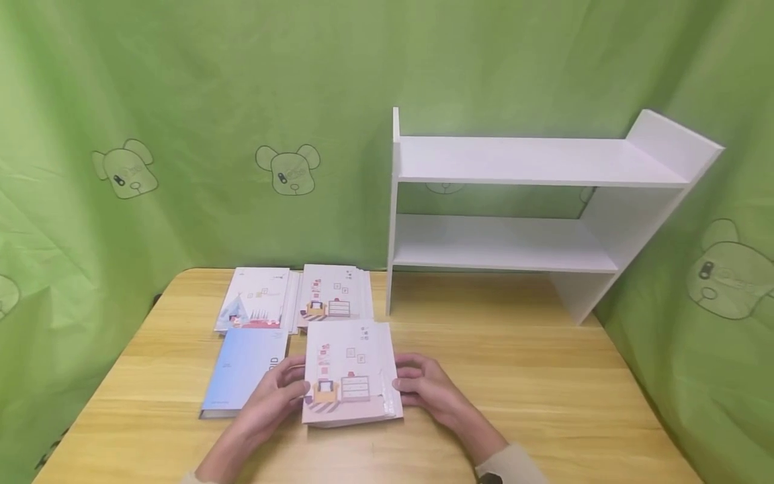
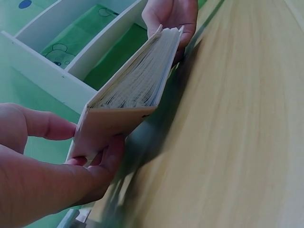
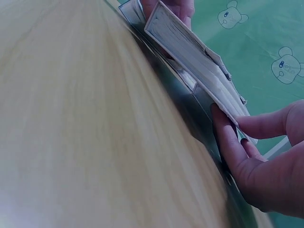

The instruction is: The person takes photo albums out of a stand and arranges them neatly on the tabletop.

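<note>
A thick hardcover book (image 1: 351,359) with a pale cover, printed with a room scene, is held between my two hands just above the table. My left hand (image 1: 275,396) grips its spine side, with the thumb and fingers on opposite faces in the left wrist view. On the opposite side, my right hand (image 1: 428,388) pinches the open edge of a cover, fingers underneath. The book's packed pages (image 2: 137,78) show at its end in the left wrist view. Partly behind my left hand lies a blue book (image 1: 244,370).
Two pale books lie at the back left, one with a tent picture (image 1: 254,299), the other with a room scene (image 1: 332,292). A white two-tier shelf (image 1: 508,259) stands at the back right of the wooden table (image 1: 532,396). Green cloth (image 1: 205,87) hangs behind.
</note>
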A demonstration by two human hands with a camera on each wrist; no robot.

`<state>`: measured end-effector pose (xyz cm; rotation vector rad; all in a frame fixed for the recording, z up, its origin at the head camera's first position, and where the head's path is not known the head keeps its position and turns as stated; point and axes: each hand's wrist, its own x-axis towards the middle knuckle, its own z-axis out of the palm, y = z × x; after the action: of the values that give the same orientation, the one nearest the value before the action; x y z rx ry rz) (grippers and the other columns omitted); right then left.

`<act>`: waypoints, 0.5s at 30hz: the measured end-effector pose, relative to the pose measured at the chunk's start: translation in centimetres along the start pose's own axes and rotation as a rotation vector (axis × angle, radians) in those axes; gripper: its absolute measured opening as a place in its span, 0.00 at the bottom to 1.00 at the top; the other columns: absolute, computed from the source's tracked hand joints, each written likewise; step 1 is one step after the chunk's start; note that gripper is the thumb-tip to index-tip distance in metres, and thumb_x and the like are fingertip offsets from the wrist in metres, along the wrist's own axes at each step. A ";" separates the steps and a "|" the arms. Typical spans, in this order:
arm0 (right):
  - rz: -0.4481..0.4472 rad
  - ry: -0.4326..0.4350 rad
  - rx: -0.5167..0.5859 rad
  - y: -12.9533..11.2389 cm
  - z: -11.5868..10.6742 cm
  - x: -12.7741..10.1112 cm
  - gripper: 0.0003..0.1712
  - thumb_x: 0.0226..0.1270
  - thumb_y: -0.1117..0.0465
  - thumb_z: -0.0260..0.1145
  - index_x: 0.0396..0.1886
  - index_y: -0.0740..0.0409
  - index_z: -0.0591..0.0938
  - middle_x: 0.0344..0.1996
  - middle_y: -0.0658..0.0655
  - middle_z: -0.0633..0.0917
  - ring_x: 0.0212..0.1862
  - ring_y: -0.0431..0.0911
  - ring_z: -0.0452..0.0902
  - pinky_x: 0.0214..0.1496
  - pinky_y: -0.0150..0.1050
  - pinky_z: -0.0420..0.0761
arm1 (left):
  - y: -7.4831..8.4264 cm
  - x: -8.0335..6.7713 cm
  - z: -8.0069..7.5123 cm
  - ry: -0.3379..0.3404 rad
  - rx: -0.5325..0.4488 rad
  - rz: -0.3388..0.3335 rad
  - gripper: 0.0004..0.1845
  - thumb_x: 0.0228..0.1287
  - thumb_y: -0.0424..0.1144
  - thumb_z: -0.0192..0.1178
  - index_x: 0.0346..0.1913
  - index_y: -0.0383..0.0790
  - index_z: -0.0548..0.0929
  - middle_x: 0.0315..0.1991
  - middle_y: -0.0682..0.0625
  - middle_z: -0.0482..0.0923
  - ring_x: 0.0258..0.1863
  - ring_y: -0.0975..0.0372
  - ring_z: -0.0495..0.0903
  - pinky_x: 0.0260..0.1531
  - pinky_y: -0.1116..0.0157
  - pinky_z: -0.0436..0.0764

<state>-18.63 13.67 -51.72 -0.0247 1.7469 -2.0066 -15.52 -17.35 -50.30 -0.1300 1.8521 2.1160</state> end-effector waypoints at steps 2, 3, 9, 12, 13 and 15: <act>0.001 0.011 -0.011 0.0 0.3 0.2 0.36 0.64 0.74 0.64 0.70 0.77 0.63 0.50 0.67 0.85 0.44 0.53 0.86 0.49 0.48 0.89 | 0.1 -0.1 -0.2 0.010 0.009 0.002 0.35 0.64 0.25 0.57 0.74 0.27 0.59 0.68 0.29 0.66 0.57 0.51 0.78 0.62 0.55 0.80; 0.002 0.015 -0.017 0.0 0.4 0.3 0.36 0.64 0.74 0.65 0.70 0.77 0.63 0.50 0.67 0.85 0.44 0.53 0.86 0.48 0.47 0.89 | 0.1 -0.1 -0.3 0.015 0.016 0.002 0.36 0.64 0.25 0.56 0.74 0.26 0.59 0.68 0.29 0.65 0.57 0.51 0.78 0.62 0.55 0.80; 0.007 0.022 -0.047 0.0 1.0 0.6 0.34 0.65 0.74 0.65 0.69 0.76 0.66 0.49 0.66 0.86 0.44 0.54 0.87 0.47 0.46 0.90 | 0.2 -0.4 -0.7 0.015 0.081 0.012 0.37 0.63 0.25 0.57 0.75 0.25 0.58 0.68 0.28 0.65 0.60 0.48 0.76 0.62 0.55 0.80; 0.008 0.024 -0.047 0.0 1.0 0.7 0.33 0.64 0.74 0.66 0.68 0.76 0.66 0.50 0.67 0.86 0.45 0.54 0.87 0.48 0.46 0.90 | 0.3 -0.6 -0.6 0.016 0.135 0.029 0.38 0.63 0.25 0.59 0.75 0.25 0.58 0.69 0.28 0.66 0.63 0.45 0.74 0.63 0.54 0.79; 0.008 0.024 -0.045 0.0 1.1 0.7 0.33 0.64 0.75 0.66 0.68 0.77 0.66 0.50 0.67 0.86 0.45 0.54 0.87 0.48 0.46 0.90 | 0.3 -0.7 -0.5 0.022 0.152 0.035 0.39 0.63 0.25 0.60 0.76 0.25 0.58 0.68 0.28 0.67 0.63 0.44 0.73 0.63 0.54 0.79; 0.010 0.023 -0.041 0.1 1.1 0.7 0.33 0.64 0.75 0.66 0.68 0.77 0.66 0.49 0.67 0.86 0.45 0.54 0.87 0.48 0.46 0.90 | 0.4 -0.8 -0.4 0.029 0.176 0.039 0.39 0.62 0.26 0.61 0.76 0.25 0.59 0.67 0.29 0.69 0.63 0.44 0.74 0.64 0.53 0.79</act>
<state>-18.90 12.35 -51.80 -0.0059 1.7988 -1.9712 -14.97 -17.94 -49.74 -0.0845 2.0635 1.9744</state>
